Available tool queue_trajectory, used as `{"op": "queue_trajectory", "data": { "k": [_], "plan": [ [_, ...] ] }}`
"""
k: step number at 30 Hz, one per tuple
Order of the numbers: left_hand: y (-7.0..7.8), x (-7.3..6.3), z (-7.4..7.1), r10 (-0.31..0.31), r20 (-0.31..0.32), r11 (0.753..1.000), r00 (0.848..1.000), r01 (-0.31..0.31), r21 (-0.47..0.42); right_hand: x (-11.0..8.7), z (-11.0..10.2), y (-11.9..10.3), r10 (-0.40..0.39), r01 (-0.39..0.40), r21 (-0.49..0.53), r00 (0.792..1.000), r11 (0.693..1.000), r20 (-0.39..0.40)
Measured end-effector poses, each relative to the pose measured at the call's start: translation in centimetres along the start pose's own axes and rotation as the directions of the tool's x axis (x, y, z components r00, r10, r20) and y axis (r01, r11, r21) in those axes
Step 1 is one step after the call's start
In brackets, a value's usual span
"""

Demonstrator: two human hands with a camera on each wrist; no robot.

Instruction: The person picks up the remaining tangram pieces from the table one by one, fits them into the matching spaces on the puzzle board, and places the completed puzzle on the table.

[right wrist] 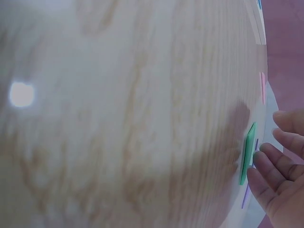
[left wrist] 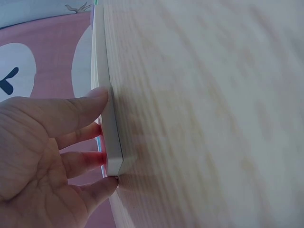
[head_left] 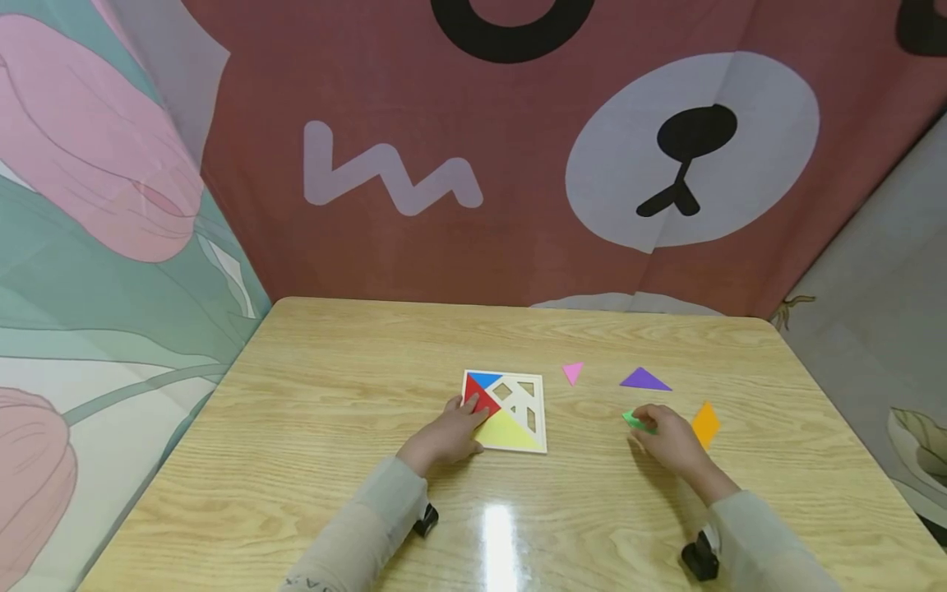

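Observation:
A white square tangram board (head_left: 543,411) lies on the table, with a blue triangle (head_left: 485,379), a red triangle (head_left: 474,388) and a yellow triangle (head_left: 510,431) in it. My left hand (head_left: 450,434) holds the board's left side: fingers rest on the red triangle, and the thumb (left wrist: 98,100) presses the board's edge. Over at the right, my right hand (head_left: 669,440) hovers with loosely bent fingers at a green piece (head_left: 635,420). In the right wrist view the fingertips are close beside the green piece (right wrist: 247,154); whether they touch it is unclear.
A pink triangle (head_left: 573,372) and a purple triangle (head_left: 646,380) lie beyond the right hand. An orange parallelogram (head_left: 706,425) is just right of that hand. Behind the wooden table (head_left: 333,362) hangs a printed bear cloth (head_left: 518,205).

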State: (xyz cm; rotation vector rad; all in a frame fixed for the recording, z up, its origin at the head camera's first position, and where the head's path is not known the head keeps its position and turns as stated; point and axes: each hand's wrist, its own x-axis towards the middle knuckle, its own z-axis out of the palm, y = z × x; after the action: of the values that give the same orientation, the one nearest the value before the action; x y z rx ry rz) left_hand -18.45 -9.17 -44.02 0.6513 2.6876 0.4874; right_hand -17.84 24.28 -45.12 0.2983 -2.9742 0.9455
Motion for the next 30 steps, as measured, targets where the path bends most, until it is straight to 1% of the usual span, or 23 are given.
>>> {"op": "queue_trajectory", "data": {
  "k": [6,11,19,26,30],
  "plan": [
    [0.0,0.0,-0.1,0.014,-0.003,1.000,1.000,-0.014,0.004,0.0,-0.1,0.1,0.012,-0.012,0.011,1.000,1.000,0.009],
    [0.0,0.0,-0.1,0.011,-0.002,1.000,1.000,-0.011,0.007,0.0,-0.3,0.4,0.027,-0.027,0.027,1.000,0.999,0.014],
    [0.0,0.0,-0.1,0.011,0.000,1.000,1.000,-0.011,0.014,0.0,-0.5,1.1,0.035,-0.036,0.023,0.999,0.999,0.017],
    [0.0,-0.1,-0.1,0.018,0.001,1.000,1.000,-0.018,0.007,-0.2,-0.9,1.4,0.029,-0.029,0.026,1.000,0.999,-0.004],
    [0.0,0.0,-0.1,0.014,0.003,1.000,1.000,-0.014,0.008,-0.3,-1.0,1.4,0.031,-0.031,0.022,1.000,0.999,-0.003]
  ]
}}
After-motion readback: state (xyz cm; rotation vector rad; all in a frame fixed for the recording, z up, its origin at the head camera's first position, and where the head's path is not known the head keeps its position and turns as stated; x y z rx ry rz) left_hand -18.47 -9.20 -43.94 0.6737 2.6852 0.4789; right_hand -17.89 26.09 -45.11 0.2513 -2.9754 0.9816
